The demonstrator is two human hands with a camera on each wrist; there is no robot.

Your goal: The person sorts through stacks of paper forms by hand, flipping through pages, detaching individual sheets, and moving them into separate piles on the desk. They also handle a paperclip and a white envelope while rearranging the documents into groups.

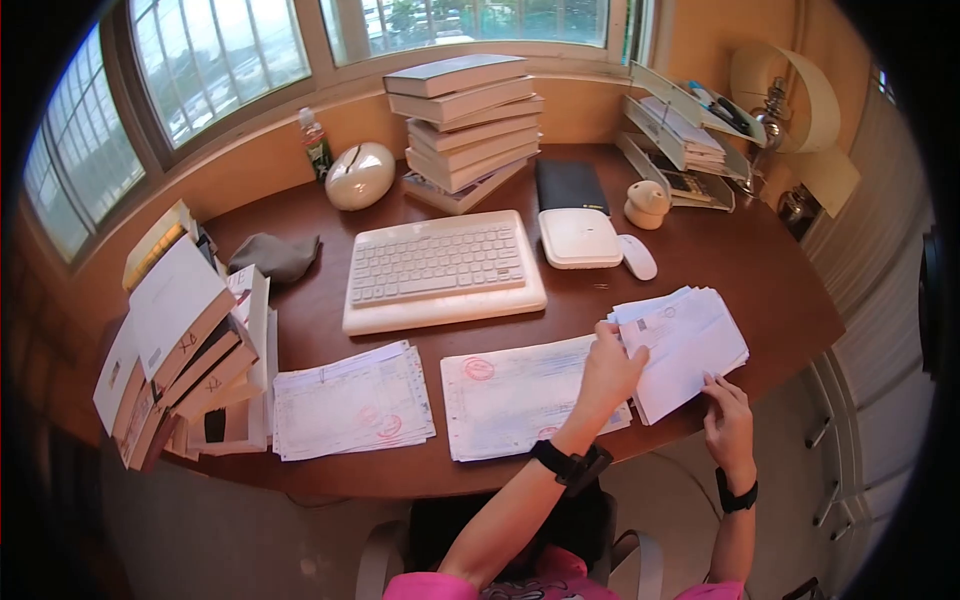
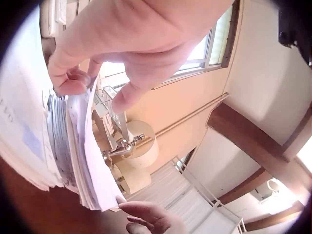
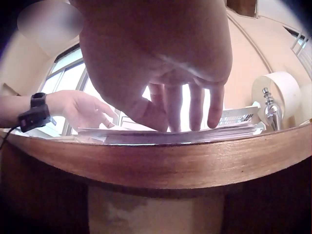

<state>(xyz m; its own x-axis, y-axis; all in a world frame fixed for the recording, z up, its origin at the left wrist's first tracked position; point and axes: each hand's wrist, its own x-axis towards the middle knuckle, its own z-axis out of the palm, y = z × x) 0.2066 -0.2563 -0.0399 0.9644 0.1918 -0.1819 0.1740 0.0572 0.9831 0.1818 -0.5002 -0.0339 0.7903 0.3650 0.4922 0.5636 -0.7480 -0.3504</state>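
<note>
A thick stack of white papers [image 1: 690,345] lies at the right of the desk, its sheets slightly fanned. My left hand [image 1: 615,365] grips the stack's left edge, with fingers curled against the sheets and the thumb over the top. From the left wrist, the sheet edges [image 2: 87,161] show as layers beside those curled fingers [image 2: 70,83]. At the near right corner, my right hand [image 1: 728,420] touches the papers with its fingertips. The right wrist view shows its fingers [image 3: 195,107] extended down onto the stack, close to the desk edge.
Red-stamped papers [image 1: 510,390] lie in the middle, partly under my left forearm, and another stamped pile [image 1: 350,405] lies left. A keyboard [image 1: 440,265], white box [image 1: 580,238] and mouse [image 1: 638,257] sit behind. Books [image 1: 470,130] stand at the back, more books [image 1: 180,310] at left.
</note>
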